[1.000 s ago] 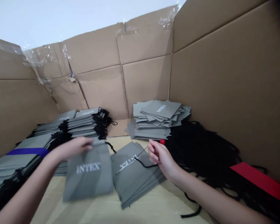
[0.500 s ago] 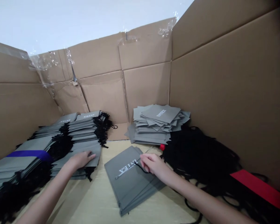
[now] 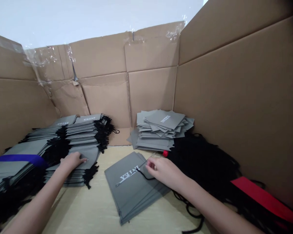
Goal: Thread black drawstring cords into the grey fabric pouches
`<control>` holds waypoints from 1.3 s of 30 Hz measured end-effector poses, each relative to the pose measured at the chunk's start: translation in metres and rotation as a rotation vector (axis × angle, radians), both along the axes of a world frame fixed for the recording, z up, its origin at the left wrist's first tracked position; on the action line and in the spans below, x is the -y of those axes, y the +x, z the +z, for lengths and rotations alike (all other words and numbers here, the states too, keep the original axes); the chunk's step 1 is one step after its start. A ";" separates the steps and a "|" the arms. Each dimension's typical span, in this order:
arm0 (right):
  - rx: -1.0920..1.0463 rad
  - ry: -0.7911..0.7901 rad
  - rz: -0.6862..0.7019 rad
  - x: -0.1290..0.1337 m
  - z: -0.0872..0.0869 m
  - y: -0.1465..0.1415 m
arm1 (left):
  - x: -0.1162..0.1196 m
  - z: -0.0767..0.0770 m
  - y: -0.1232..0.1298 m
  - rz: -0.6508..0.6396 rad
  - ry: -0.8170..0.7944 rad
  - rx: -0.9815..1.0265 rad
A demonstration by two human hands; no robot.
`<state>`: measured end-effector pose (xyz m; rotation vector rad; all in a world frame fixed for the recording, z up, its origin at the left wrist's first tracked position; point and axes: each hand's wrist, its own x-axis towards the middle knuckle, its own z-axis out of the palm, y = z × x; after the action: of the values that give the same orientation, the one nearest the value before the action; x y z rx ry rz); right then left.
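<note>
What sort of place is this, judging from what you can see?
Probably a packing or bag-assembly station, though that's a judgement: stacked grey INTEX bags, a heap of black cords, and tall cardboard walls around the work area.

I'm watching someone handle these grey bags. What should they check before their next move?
1. Left hand resting on the top bag of the left stack: ok.
2. Right hand holding the black cord on the middle pile: cannot tell.
3. Middle pile lying flat, logo up: ok.
4. Back pile squared up: not ok, its bags lie askew.
5. Purple band in place across the far-left bags: ok.
</note>
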<state>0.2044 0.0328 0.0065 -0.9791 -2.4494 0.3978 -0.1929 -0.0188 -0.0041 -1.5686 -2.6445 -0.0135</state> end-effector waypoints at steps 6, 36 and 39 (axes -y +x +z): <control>0.245 0.098 0.011 0.008 -0.020 -0.007 | 0.008 0.011 0.074 -0.185 0.238 -0.108; 0.286 0.265 0.103 -0.001 -0.006 -0.006 | -0.006 0.027 0.069 0.005 1.756 1.544; 0.318 0.318 0.070 -0.013 -0.003 -0.001 | 0.006 0.032 0.048 -0.032 1.814 1.456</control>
<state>0.2037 0.0457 0.0036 -0.8742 -2.7221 -0.1370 -0.1445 -0.0248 0.0282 -0.6338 -1.1903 -3.0921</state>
